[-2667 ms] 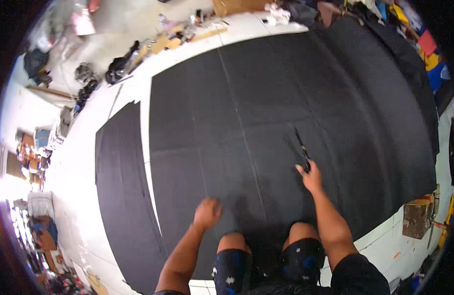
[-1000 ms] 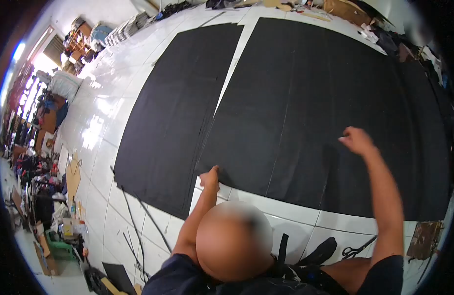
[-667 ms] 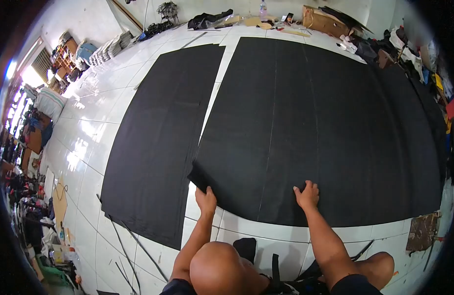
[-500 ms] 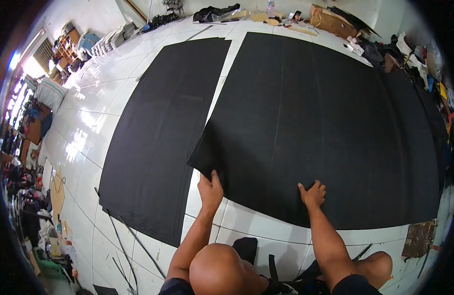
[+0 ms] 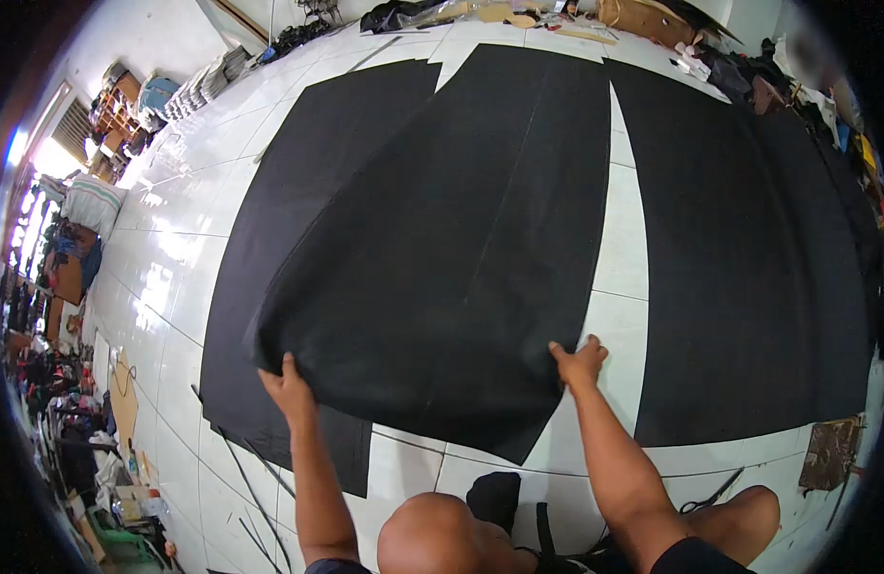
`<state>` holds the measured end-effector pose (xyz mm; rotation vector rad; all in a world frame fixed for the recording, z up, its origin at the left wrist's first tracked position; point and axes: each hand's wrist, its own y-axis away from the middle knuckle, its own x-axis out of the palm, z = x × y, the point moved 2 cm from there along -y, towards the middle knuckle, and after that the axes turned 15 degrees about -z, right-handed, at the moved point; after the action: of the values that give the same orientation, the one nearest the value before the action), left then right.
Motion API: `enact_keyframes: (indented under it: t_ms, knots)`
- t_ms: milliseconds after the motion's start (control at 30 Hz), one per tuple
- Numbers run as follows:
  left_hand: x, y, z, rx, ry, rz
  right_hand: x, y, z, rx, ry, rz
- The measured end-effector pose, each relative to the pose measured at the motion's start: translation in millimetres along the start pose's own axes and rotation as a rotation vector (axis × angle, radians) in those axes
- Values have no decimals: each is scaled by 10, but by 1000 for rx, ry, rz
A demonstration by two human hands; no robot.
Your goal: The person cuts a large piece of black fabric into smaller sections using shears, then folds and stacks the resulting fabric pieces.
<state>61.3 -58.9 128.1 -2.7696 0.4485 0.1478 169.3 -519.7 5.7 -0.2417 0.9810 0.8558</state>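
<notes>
A long cut panel of black fabric [image 5: 442, 239] lies across the white tiled floor [image 5: 614, 249]. My left hand [image 5: 287, 387] grips its near left corner, lifted off the floor. My right hand [image 5: 578, 362] holds its near right edge. The panel overlaps another black panel [image 5: 270, 230] on the left. A wider black sheet [image 5: 739, 258] stays flat on the right, with a gap of bare tile between it and the held panel. A head shows at the bottom of the view.
Black scissors [image 5: 705, 493] lie on the tiles by my right knee. Thin black offcut strips [image 5: 246, 450] trail at the lower left. Cardboard boxes [image 5: 643, 14] and piles of cloth line the far wall. Stacked goods crowd the left side.
Both hands took the near edge of a panel and pulled it left, away from the wide sheet. A strip of bare tile has opened between them, and the panel now overlaps the left piece.
</notes>
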Motion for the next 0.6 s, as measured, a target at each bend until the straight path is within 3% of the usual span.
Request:
enact_keyframes:
  t_ms: [100, 200, 300, 367, 400, 433, 467, 500, 533, 567, 600]
  knots:
    - [-465, -212, 578, -150, 46, -27, 242, 251, 26, -39, -67, 18]
    - [-1058, -137, 851, -333, 48, -56, 164, 568, 159, 92, -383, 337]
    - [-1996, -5, 1294, -464, 22, -109, 47, 791, 52, 149, -371, 576]
    - [-2550, 250, 1436, -582, 24, -102, 405, 1008, -483, -107, -214, 459]
    - [-2873, 373, 1574, -661, 15, -136, 86, 1167, -167, -33, -105, 626]
    - [-3290, 504, 1858, -739, 3, -168, 157, 1306, -278, -137, -17, 632]
    - [-3503, 698, 1844, -866, 16, -168, 195, 1463, -365, -173, -69, 644]
    - [-3588, 953, 1746, -1008, 251, -100, 227, 1590, -441, -214, -117, 657]
    - [-3584, 1233, 1435, -1218, 221, -244, 227, 1718, -534, -230, -209, 644]
    - [-3745, 1492, 1397, -1264, 91, -451, 221, 1843, -619, -241, -304, 629]
    - [-4440, 1722, 1995, -1481, 232, -234, 251, 1892, -624, -253, -407, 604]
